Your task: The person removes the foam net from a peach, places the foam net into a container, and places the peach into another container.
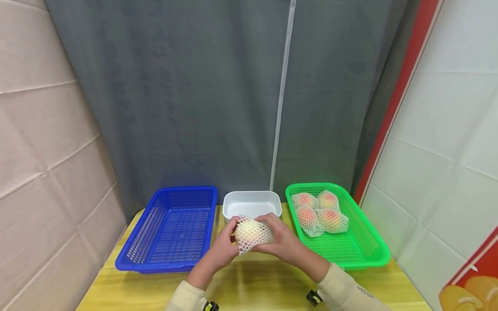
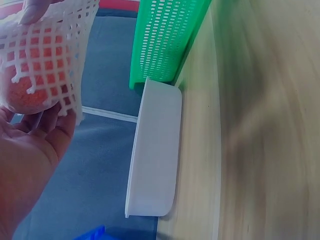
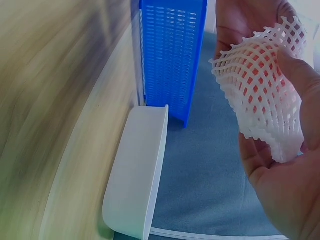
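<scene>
Both hands hold a peach [image 1: 249, 234] in a white foam net sleeve [image 3: 257, 75], raised over the table in front of the white tub. My left hand [image 1: 223, 247] grips one end of it, its fingers curled under the fruit. In the left wrist view a patch of reddish skin shows bare beside the net's ragged edge. From the other side my right hand [image 1: 283, 241] grips the netted peach, thumb laid over the mesh. In the right wrist view the net covers most of the fruit, with red showing through the holes.
A blue basket [image 1: 213, 224] with nothing in it stands at the left. The white tub [image 1: 252, 193] sits at the middle back. At the right, a green basket [image 1: 352, 250] holds several netted peaches [image 1: 330, 219]. A grey curtain [image 1: 194, 108] hangs behind the wooden table [image 1: 256, 287].
</scene>
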Available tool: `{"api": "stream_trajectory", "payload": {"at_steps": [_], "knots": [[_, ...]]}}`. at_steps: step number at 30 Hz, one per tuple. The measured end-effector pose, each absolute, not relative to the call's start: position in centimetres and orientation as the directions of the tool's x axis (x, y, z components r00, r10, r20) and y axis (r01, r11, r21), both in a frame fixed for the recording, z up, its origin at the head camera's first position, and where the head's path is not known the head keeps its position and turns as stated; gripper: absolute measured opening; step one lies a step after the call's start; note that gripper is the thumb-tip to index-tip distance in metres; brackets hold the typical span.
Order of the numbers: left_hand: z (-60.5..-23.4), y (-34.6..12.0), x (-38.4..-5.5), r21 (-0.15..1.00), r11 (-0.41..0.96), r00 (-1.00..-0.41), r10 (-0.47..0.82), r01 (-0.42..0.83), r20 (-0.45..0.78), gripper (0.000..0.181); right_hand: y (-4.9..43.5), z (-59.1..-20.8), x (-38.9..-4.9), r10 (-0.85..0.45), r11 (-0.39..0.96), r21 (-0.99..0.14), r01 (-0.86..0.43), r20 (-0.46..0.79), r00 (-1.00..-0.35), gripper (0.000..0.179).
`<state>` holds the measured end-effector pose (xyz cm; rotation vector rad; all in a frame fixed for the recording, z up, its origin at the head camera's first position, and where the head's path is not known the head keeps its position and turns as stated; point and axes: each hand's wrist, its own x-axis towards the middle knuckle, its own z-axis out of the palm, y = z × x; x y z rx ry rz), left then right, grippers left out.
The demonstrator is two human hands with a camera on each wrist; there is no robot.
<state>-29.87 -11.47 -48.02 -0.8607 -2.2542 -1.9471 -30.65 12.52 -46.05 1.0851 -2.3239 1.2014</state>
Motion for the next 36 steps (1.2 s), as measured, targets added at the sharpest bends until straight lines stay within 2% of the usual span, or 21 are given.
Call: {"api": "stream_trajectory", "payload": {"at_steps": [6,12,25,36], "knots": [[-47.8,-11.8,-29.8,0.887,0.091,-0.841,0.374,0.452,0.390,0.062,12.9,-46.2,-30.8,-0.457,0.378,-0.523,-0.764,0.612,-0.645,0.058],[-47.7,-12.0,-29.9,0.882,0.119,-0.844,0.371,0.456,0.386,0.062,13.3,-46.2,-30.9,-0.429,0.353,-0.574,-0.739,0.602,-0.673,0.041],[-47.6,-12.3,-30.1,0.884,0.113,-0.838,0.392,0.454,0.380,0.062,13.5,-46.0,-30.9,-0.431,0.367,-0.574,-0.732,0.592,-0.681,0.036],[-47.6,-12.5,-30.0,0.892,0.123,-0.845,0.400,0.434,0.356,0.059,13.9,-45.9,-31.1,-0.449,0.355,-0.596,-0.720,0.567,-0.691,0.022]]}}
